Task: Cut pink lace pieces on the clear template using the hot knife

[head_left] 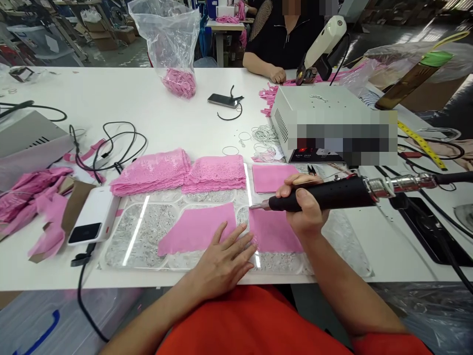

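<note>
My right hand point(306, 209) is wrapped round a black corded hand tool point(325, 194) with a tapered metal tip. The tip meets the upper left corner of a pink fabric piece point(275, 231). My left hand point(225, 259) lies flat with fingers spread, across the lower edge of a slanted pink fabric piece point(201, 227) and the gap beside it. Both pieces lie on a clear template board point(136, 236) with a speckled surface. Another pink piece point(271, 178) is partly behind my right hand. Two stacks of pink lace fabric, a left stack point(153, 170) and a right stack point(214, 172), rest along the board's far edge.
A grey control box point(314, 103) stands behind the tool. At left are a white power bank point(95, 214), looped black cables point(121, 143) and pink scraps point(51, 222). A plastic bag point(177, 81), a phone point(223, 100) and a co-worker's hand point(278, 75) are farther back.
</note>
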A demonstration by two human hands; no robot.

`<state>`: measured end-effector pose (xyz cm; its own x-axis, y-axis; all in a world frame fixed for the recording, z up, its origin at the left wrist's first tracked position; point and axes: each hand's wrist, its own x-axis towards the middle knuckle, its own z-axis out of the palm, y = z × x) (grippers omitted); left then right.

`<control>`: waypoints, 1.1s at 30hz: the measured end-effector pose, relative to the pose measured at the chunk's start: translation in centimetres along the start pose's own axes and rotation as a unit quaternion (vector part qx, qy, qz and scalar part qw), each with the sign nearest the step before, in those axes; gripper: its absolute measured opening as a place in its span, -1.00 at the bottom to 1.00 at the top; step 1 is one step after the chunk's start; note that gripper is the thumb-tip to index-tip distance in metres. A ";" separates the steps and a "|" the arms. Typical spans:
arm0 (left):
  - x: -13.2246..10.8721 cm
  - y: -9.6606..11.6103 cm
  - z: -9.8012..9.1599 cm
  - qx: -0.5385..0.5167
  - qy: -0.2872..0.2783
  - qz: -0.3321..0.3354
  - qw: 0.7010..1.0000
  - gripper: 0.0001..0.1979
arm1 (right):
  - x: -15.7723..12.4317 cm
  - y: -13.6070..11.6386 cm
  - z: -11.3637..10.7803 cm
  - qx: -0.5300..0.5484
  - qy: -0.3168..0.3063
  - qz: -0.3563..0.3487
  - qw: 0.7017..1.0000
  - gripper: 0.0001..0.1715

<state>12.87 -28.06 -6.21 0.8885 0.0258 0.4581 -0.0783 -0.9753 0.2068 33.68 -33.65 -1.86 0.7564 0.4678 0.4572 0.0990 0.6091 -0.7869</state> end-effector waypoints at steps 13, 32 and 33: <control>-0.1 0.3 -0.3 -0.007 0.000 0.003 1.000 -0.74 | -0.1 -1.3 -0.5 0.033 -0.008 0.038 0.999 -0.90; -0.4 0.3 -0.4 -0.021 -0.030 0.011 0.999 -0.73 | -1.0 -1.2 -0.6 0.032 -0.059 0.047 0.997 -0.94; -0.4 0.3 -0.5 -0.021 -0.031 0.012 0.999 -0.72 | -1.0 -1.3 -0.6 0.034 -0.058 0.047 0.997 -0.93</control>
<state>12.29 -28.25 -5.93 0.9128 -0.0120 0.4083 -0.1170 -0.9654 0.2331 33.23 -35.28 -1.54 0.6799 0.5938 0.4304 -0.0158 0.5986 -0.8009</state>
